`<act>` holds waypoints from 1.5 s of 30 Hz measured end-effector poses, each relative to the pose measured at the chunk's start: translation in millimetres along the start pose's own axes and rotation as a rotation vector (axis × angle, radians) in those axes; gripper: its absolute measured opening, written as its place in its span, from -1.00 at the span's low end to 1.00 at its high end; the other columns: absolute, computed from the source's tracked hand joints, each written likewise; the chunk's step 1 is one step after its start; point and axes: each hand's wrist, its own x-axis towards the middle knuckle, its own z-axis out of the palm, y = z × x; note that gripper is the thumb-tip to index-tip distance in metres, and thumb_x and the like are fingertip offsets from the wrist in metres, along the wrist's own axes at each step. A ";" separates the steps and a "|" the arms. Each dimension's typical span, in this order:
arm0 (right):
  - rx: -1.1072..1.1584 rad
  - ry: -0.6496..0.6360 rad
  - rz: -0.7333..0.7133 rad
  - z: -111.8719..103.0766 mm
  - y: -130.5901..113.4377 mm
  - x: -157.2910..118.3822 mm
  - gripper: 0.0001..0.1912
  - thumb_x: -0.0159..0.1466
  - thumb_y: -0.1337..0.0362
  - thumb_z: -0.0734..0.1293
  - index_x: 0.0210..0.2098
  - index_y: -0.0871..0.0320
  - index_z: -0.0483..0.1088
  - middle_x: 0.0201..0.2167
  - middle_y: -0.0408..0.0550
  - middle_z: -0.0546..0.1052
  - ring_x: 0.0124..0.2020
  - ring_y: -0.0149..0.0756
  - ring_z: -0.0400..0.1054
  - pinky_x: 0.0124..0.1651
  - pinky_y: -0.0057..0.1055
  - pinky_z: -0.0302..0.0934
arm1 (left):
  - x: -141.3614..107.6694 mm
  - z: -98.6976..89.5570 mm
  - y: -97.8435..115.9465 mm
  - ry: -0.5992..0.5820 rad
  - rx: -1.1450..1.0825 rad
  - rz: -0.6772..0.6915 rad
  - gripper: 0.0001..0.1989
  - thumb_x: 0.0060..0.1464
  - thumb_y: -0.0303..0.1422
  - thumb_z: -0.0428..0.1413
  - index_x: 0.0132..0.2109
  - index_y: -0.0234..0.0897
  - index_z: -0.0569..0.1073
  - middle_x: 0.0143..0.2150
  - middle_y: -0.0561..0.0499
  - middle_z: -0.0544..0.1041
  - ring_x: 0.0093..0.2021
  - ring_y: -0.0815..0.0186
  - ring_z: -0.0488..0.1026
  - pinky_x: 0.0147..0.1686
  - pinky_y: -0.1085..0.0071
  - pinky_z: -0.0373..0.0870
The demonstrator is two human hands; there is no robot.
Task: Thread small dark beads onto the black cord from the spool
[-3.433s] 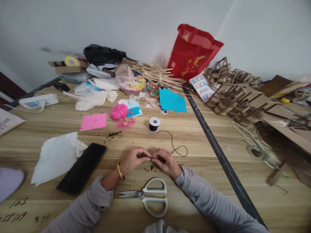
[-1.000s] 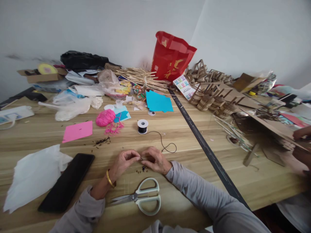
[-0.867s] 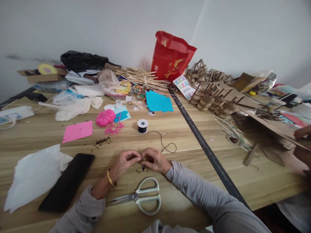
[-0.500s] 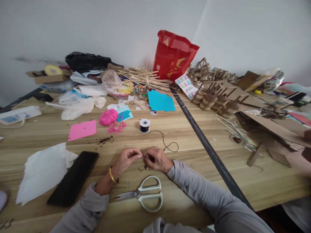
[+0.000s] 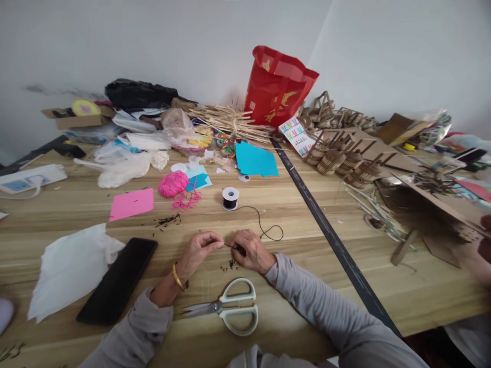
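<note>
A short stretch of black cord (image 5: 229, 246) runs between my two hands. My left hand (image 5: 201, 249), with a gold bracelet at the wrist, pinches one end. My right hand (image 5: 250, 250) is curled closed on the other part, and its fingers hide most of what lies inside. Right below the fingers lie small dark and golden beads (image 5: 231, 265). White-handled scissors (image 5: 226, 307) rest on the table nearer me, blades pointing left. Beyond my hands stands a spool of black cord (image 5: 230, 198), its loose strand looping down to the right behind my right hand.
A black phone (image 5: 118, 281) and white tissue (image 5: 67, 268) lie left. Farther back are short black pieces (image 5: 168, 221), pink paper (image 5: 131, 204), pink yarn (image 5: 173, 184) and blue sheets (image 5: 256, 159). Small woven baskets (image 5: 332, 159) stand right; another person's hand (image 5: 484, 240) is at the right edge.
My hands have drawn slightly apart, so more of the cord shows between them. At the right edge, the other person's hand and the cardboard have shifted. The view has moved slightly.
</note>
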 end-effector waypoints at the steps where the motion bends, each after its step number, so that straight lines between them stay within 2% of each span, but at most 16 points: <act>1: 0.006 0.004 0.016 -0.2 -0.2 0.2 -0.83 0.04 0.48 0.17 -0.36 0.18 0.26 -0.44 -0.08 0.37 -0.35 -0.30 0.23 -0.21 -0.39 0.06 | 0.3 -0.6 -1.1 0.006 -0.007 0.000 -0.86 -0.19 -0.34 0.20 -0.46 -0.35 0.46 -0.51 0.05 0.48 -0.45 0.36 0.37 -0.40 0.48 0.30; 7: 0.014 0.023 0.091 -1.5 -0.7 1.4 -0.80 -0.01 0.50 0.17 -0.38 0.18 0.26 -0.42 -0.08 0.37 -0.34 -0.29 0.22 -0.21 -0.38 0.06 | 1.7 -2.5 -3.7 0.004 -0.018 0.007 -0.86 -0.18 -0.34 0.21 -0.45 -0.35 0.47 -0.49 0.04 0.49 -0.43 0.34 0.38 -0.38 0.46 0.30; 12: 0.044 0.031 0.111 -1.6 1.1 1.6 -0.85 0.04 0.47 0.21 -0.37 0.18 0.26 -0.43 -0.09 0.38 -0.34 -0.30 0.24 -0.21 -0.38 0.05 | 1.7 -2.3 0.5 0.014 -0.014 -0.018 -0.86 -0.19 -0.35 0.21 -0.47 -0.35 0.46 -0.52 0.06 0.48 -0.46 0.35 0.37 -0.40 0.46 0.29; 16: 0.089 0.056 0.133 -2.1 2.4 2.4 -0.93 0.11 0.44 0.23 -0.39 0.18 0.26 -0.45 -0.10 0.39 -0.36 -0.32 0.25 -0.22 -0.38 0.06 | 1.4 -3.5 1.7 0.021 -0.049 0.007 -0.87 -0.14 -0.34 0.18 -0.46 -0.34 0.46 -0.40 -0.01 0.54 -0.35 0.31 0.42 -0.29 0.43 0.32; 19: 0.112 0.058 0.126 -2.0 3.0 2.6 -0.95 0.13 0.42 0.25 -0.39 0.18 0.27 -0.46 -0.10 0.40 -0.38 -0.32 0.26 -0.21 -0.37 0.07 | 0.2 -3.5 0.5 -0.026 -0.105 -0.008 -0.88 -0.07 -0.35 0.15 -0.44 -0.33 0.43 -0.24 -0.08 0.56 -0.22 0.26 0.44 -0.18 0.38 0.32; 23: 0.108 0.049 0.118 -1.3 3.3 0.8 -0.95 0.17 0.35 0.27 -0.36 0.18 0.27 -0.44 -0.08 0.40 -0.37 -0.30 0.25 -0.20 -0.35 0.07 | -0.9 -1.9 -1.5 -0.102 -0.180 -0.029 -0.87 0.01 -0.33 0.11 -0.39 -0.33 0.37 -0.27 -0.09 0.57 -0.28 0.28 0.46 -0.19 0.35 0.34; 30: -0.025 -0.117 0.088 -17.5 -1.6 -0.6 -0.80 0.12 0.25 0.35 -0.29 0.18 0.29 -0.33 -0.03 0.37 -0.26 -0.23 0.20 -0.18 -0.33 0.07 | 3.4 1.8 -1.1 -0.103 -0.240 -0.042 -0.83 0.02 -0.30 0.12 -0.38 -0.32 0.34 -0.39 -0.01 0.55 -0.41 0.36 0.43 -0.32 0.42 0.34; 36: -0.127 -0.286 0.035 -38.1 -0.9 2.5 -0.95 0.19 0.37 0.27 -0.32 0.16 0.31 -0.37 -0.06 0.37 -0.30 -0.28 0.23 -0.22 -0.39 0.08 | 2.3 6.3 -2.6 -0.081 -0.308 -0.076 -0.76 -0.08 -0.25 0.18 -0.42 -0.33 0.33 -0.50 0.05 0.46 -0.49 0.39 0.37 -0.42 0.46 0.29; 40: -0.186 -0.360 0.017 -47.3 4.3 2.8 -0.93 0.16 0.44 0.26 -0.39 0.16 0.33 -0.41 -0.09 0.39 -0.35 -0.33 0.27 -0.28 -0.44 0.08 | 0.7 11.1 -1.3 -0.089 -0.270 -0.057 -0.79 -0.06 -0.28 0.17 -0.42 -0.34 0.35 -0.52 0.06 0.44 -0.48 0.40 0.35 -0.41 0.48 0.27; 45: -0.223 -0.409 0.068 -60.5 9.6 2.8 -0.92 0.08 0.46 0.31 -0.47 0.18 0.35 -0.47 -0.07 0.42 -0.41 -0.33 0.30 -0.34 -0.44 0.10 | 0.8 16.2 0.2 -0.143 -0.164 -0.052 -0.80 -0.05 -0.29 0.16 -0.43 -0.34 0.36 -0.52 0.04 0.46 -0.47 0.38 0.37 -0.40 0.47 0.29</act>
